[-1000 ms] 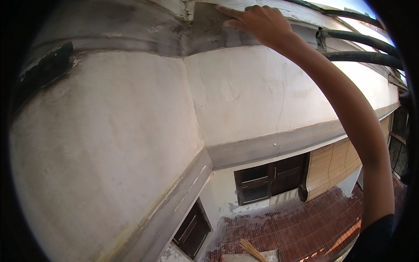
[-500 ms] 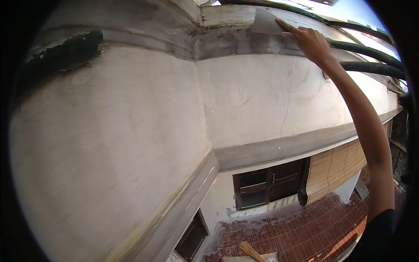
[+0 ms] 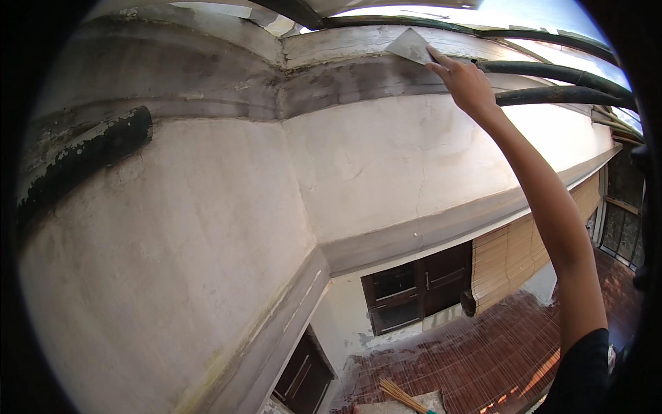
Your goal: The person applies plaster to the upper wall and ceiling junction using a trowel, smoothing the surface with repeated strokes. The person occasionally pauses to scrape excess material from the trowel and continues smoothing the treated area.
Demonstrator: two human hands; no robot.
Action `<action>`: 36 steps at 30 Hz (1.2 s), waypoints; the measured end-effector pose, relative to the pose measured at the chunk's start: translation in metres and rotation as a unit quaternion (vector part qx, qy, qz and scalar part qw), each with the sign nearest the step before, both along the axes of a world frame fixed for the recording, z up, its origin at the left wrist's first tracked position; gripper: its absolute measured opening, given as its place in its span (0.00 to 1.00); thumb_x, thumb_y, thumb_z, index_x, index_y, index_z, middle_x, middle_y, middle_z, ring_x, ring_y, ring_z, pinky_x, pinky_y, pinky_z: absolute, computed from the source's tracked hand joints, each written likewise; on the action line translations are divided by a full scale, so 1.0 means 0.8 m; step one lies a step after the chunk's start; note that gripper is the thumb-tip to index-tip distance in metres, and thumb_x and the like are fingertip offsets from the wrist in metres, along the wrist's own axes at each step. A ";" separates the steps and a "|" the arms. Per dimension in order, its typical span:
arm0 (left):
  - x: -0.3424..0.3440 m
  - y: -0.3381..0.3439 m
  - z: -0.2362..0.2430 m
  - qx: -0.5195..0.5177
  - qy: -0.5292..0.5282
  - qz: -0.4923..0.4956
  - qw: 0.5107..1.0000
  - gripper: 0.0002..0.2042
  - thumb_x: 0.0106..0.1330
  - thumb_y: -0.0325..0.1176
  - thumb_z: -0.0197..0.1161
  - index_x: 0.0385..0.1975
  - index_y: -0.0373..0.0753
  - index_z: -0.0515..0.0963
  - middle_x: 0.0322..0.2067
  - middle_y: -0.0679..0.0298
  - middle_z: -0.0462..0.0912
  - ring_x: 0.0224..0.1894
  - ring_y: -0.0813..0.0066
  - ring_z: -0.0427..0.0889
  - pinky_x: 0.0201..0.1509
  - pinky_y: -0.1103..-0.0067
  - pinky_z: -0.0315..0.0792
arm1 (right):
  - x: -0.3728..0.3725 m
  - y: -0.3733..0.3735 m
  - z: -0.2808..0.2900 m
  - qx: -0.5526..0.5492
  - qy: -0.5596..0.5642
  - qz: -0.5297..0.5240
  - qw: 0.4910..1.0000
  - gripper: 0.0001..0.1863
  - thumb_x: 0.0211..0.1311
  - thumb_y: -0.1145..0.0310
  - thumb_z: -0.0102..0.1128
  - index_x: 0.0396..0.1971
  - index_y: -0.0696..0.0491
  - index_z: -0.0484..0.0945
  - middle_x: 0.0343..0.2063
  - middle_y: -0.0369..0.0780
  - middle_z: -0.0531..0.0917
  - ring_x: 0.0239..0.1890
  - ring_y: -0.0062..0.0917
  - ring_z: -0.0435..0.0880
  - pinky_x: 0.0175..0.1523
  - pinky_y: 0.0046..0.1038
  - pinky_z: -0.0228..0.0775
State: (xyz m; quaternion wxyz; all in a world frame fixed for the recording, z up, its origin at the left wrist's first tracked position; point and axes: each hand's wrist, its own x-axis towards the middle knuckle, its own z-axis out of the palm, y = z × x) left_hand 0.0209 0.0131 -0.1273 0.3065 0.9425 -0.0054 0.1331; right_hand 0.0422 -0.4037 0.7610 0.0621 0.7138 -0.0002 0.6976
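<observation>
My right hand (image 3: 460, 84) is raised high on my outstretched arm, fingers wrapped round a broad metal scraper (image 3: 410, 45). Its pale triangular-looking blade lies at the stained, cracked plaster moulding (image 3: 338, 83) along the top of the wall, just right of the inside corner. Whether the blade's edge touches the plaster I cannot tell. My index finger runs along the blade's back. The white wall (image 3: 358, 165) below has hairline cracks. My left hand is out of view.
Green metal pipes (image 3: 552, 93) cross at upper right, close by my hand; a peeling pipe (image 3: 89, 162) is at left. Far below are dark wooden shutters (image 3: 441, 290), a rolled bamboo blind (image 3: 510, 255), a red tiled floor (image 3: 483, 352) and a bundle of sticks (image 3: 396, 393).
The scraper moved right from near the corner, then slightly left again, its blade now turned more diagonally. The view has shifted, showing more pipes and sky at the top.
</observation>
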 end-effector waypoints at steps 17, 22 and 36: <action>0.002 0.013 0.014 -0.004 0.003 -0.024 1.000 0.31 0.74 0.59 0.43 0.49 0.35 0.81 0.47 0.39 0.81 0.53 0.36 0.77 0.58 0.52 0.68 | -0.017 0.092 -0.026 0.087 0.167 0.105 0.976 0.22 0.79 0.61 0.42 0.61 0.60 0.72 0.17 0.49 0.79 0.20 0.45 0.80 0.24 0.44 0.71; -0.008 0.009 0.038 0.004 0.020 -0.034 0.999 0.32 0.73 0.60 0.43 0.47 0.35 0.82 0.45 0.38 0.82 0.51 0.35 0.78 0.56 0.51 0.70 | -0.023 0.121 -0.012 0.169 0.165 0.143 0.961 0.17 0.73 0.63 0.49 0.44 0.63 0.77 0.39 0.60 0.83 0.42 0.58 0.83 0.47 0.50 0.74; 0.000 0.002 0.022 0.016 -0.095 0.008 0.995 0.30 0.74 0.57 0.44 0.36 0.35 0.83 0.38 0.41 0.84 0.45 0.38 0.80 0.52 0.53 0.68 | -0.018 0.134 0.006 0.314 0.172 0.437 0.825 0.22 0.76 0.57 0.48 0.62 0.54 0.72 0.18 0.40 0.74 0.13 0.22 0.70 0.13 0.31 0.57</action>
